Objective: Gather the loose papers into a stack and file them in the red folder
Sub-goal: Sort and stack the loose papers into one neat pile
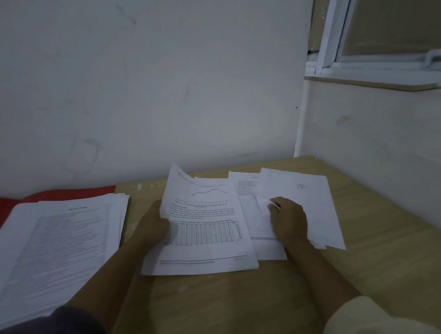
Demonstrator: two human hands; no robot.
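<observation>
The red folder [46, 195] lies at the far left against the wall, and only its back edge shows, because a big pile [56, 247] of printed pages covers it. Right of that, across a strip of bare table [232, 308], the left hand [155, 227] grips the left edge of a sheaf [208, 227] with a chart and a table printed on it. The thumb lies on top and the fingers are tucked under, and the far left corner of the sheaf curls up.

Just beside the sheaf, and partly under its right edge, lie the loose sheets [307, 197], fanned over one another, with their long sides running away from the person. The right hand [289, 220] rests on them with its fingers bent down. I cannot tell whether they nip a sheet or only press on it.

The loose sheets lie directly under the right hand, to the right of the sheaf, so the likely next move is a short slide leftward onto the sheaf. The folder is well away on the other side.
</observation>
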